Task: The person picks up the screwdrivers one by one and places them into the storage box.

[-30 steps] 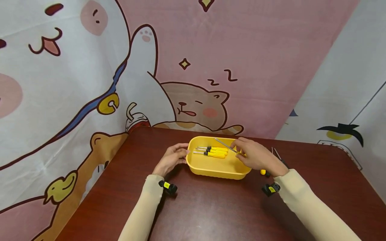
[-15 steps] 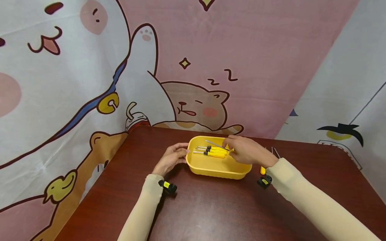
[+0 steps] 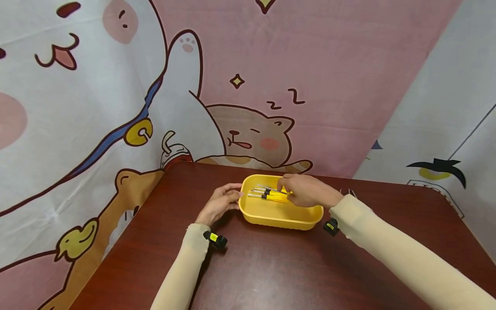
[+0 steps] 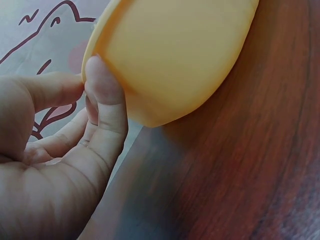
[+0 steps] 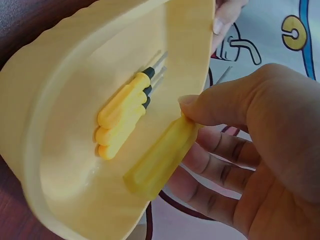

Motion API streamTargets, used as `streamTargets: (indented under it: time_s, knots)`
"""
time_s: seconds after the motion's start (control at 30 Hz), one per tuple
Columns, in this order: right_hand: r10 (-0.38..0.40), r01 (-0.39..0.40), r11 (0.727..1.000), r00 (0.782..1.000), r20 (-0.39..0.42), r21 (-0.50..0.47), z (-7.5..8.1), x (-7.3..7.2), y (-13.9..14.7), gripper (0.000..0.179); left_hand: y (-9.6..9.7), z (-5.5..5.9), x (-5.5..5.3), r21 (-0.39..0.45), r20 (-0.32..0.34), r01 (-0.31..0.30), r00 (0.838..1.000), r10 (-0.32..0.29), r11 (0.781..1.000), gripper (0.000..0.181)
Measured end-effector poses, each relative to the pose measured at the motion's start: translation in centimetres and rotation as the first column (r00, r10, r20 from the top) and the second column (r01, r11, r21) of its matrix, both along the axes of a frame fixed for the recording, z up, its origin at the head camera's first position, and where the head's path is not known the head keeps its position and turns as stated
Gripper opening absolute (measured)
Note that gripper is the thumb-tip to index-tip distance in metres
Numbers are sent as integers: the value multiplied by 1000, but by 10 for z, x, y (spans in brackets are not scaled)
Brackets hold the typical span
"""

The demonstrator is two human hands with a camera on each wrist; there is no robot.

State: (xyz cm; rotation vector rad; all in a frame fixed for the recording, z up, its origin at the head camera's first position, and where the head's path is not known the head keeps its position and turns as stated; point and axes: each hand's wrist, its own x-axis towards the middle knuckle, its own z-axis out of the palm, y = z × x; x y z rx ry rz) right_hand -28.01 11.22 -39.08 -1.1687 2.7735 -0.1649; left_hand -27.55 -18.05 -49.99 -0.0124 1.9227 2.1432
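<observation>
At the near-left end of a yellow plastic tray [image 3: 280, 220], my left hand [image 3: 218, 204] pinches the rim between thumb and finger; the left wrist view shows this grip closely. Three screwdrivers [image 5: 122, 117] with yellow handles, black collars and metal shafts lie side by side in the tray, their tips to the left in the head view. Over the tray's right part, my right hand [image 3: 308, 191] holds another screwdriver [image 5: 162, 160] near the top of its yellow handle. Its shaft points left, above the others, and is partly hidden by the thumb in the right wrist view.
Thin metal shafts [image 3: 351, 193] show on the dark red wooden table [image 3: 263, 267] right of the tray, behind the right forearm, which hides the rest of them. A cartoon-print cloth [image 3: 310, 56] hangs behind the table.
My right hand has moved left and lower over the tray, bringing the held screwdriver beside the three lying there. The left hand and the tray have stayed in place.
</observation>
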Motion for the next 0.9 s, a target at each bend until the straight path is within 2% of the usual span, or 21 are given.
streamTargets:
  time_s: [0.4, 0.67, 0.9]
  knots:
    - [48, -51, 994, 998, 34, 94, -7, -6, -21, 36, -1, 2, 1, -6, 2, 7, 1000, -7, 1000, 42]
    - [39, -50, 985, 997, 64, 164, -15, -15, -32, 38, -2, 2, 0, -5, -7, -5, 1000, 5, 1000, 41]
    - [6, -26, 973, 996, 88, 231, -21, -22, -39, 38, -1, 4, 1, -10, -2, 18, 1000, -18, 1000, 42]
